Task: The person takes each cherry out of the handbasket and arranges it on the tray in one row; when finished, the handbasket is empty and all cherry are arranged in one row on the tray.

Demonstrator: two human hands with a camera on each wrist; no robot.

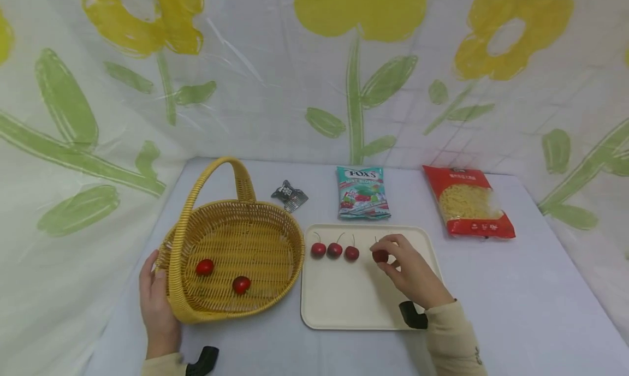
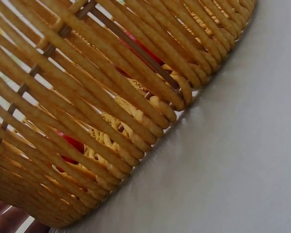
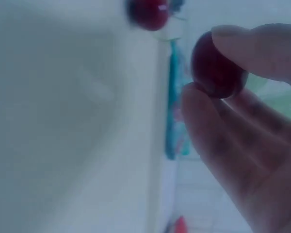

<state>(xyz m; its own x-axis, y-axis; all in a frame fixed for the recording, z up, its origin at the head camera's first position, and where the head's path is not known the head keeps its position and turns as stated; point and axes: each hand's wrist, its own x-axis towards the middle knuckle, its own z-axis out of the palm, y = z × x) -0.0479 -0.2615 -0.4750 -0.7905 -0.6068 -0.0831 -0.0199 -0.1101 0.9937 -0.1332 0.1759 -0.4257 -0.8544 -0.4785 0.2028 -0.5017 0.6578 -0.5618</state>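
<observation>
Flowered sheeting backs the pale table (image 1: 516,288). Over the cream tray (image 1: 344,305), the right hand (image 1: 410,272) pinches a cherry (image 1: 379,255) between thumb and fingertips; its smooth skin could slip free. The left hand (image 1: 157,305) rests, fingers straight, against the wicker basket (image 1: 236,228), which might slide if nudged.

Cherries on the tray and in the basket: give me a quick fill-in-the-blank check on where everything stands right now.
1. The right hand pinches one ____ above the cream tray.
2. A row of ____ cherries lies on the tray, clear of the hands.
3. The wicker basket holds ____ red fruits.
4. The left hand rests against the basket's ____.

Missing words: cherry; three; two; rim
</observation>
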